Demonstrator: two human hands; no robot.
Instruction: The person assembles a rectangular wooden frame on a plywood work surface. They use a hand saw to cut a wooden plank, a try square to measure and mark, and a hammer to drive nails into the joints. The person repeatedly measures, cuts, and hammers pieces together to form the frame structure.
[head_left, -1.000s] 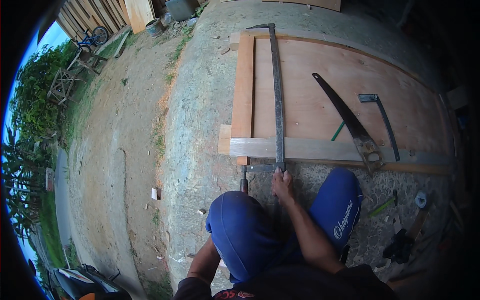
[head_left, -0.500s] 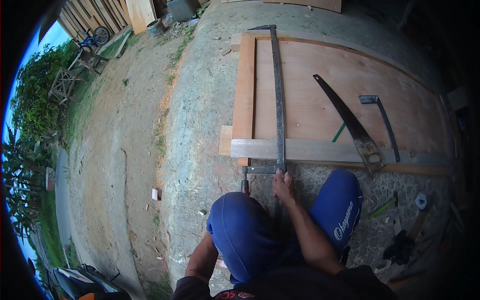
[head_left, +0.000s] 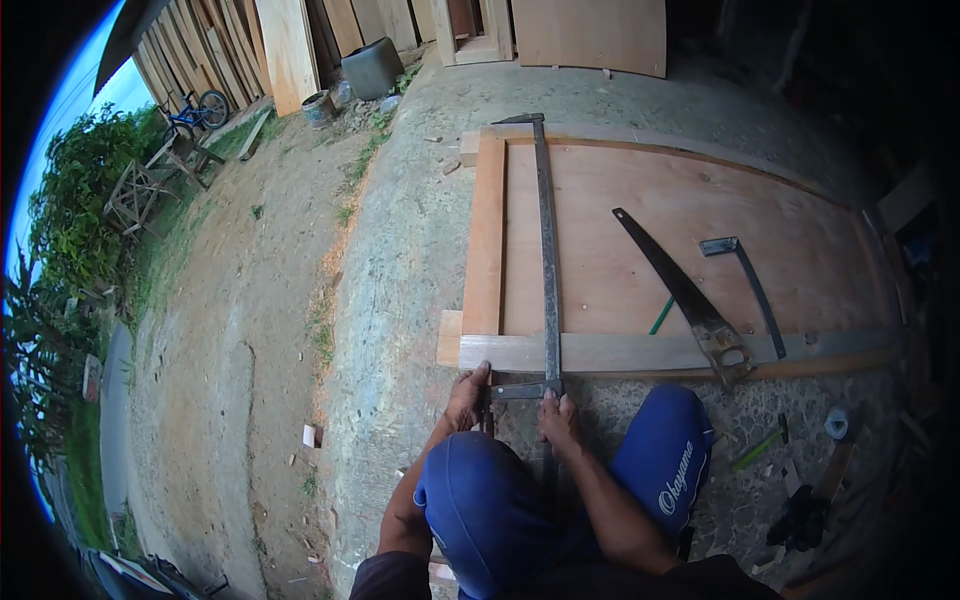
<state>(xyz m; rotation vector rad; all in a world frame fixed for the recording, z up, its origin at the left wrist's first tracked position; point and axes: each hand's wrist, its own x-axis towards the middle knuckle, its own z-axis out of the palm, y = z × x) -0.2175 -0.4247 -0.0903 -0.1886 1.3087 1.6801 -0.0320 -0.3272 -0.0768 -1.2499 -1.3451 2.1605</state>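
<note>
A long metal bar clamp lies across a framed plywood panel, its far jaw hooked past the panel's far edge. My right hand is closed around the clamp's bar at the near sliding jaw. At the panel's near left corner, my left hand has its fingers curled beside the clamp's screw, thumb against the edge of the grey-toned rail. Whatever those fingers hold is hidden. A handsaw and a try square rest on the panel, with a thin green stick by the saw.
A wood block sticks out under the panel's left end. Right of my knee, a green-handled tool and a roll of tape lie on the rough floor. Boards lean at the back; a bucket stands far left.
My left hand has come up from beside my knee to the clamp's screw end, covering the small wood block seen there before. My right hand stays on the clamp. The view has tilted up.
</note>
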